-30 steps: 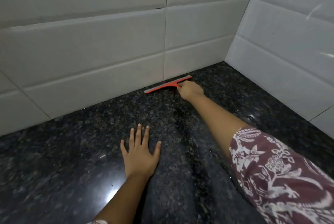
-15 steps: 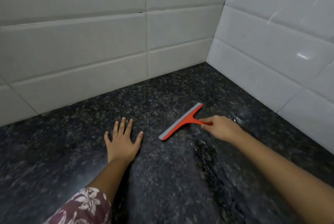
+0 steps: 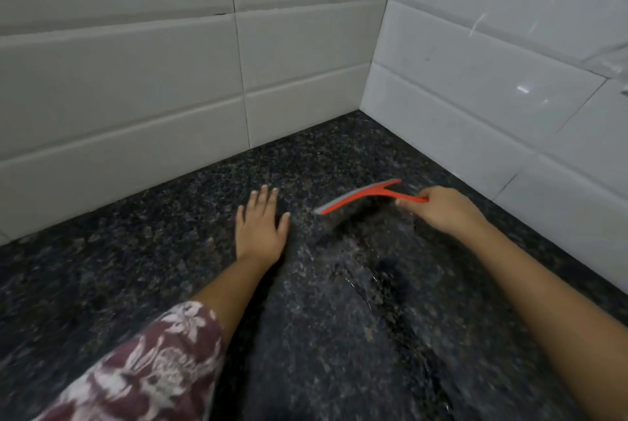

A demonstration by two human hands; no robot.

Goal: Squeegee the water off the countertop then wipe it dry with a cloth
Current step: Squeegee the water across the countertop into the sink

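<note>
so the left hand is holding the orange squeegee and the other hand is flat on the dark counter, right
Not quite: the hands are swapped. In the head view the right hand grips the orange squeegee by its handle, while the left hand lies flat, fingers spread, on the dark counter.

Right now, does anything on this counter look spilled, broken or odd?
Only water: thin wet streaks glisten on the dark granite countertop, trailing below the orange squeegee that the right hand holds. The left hand lies flat. Nothing looks broken.
</note>
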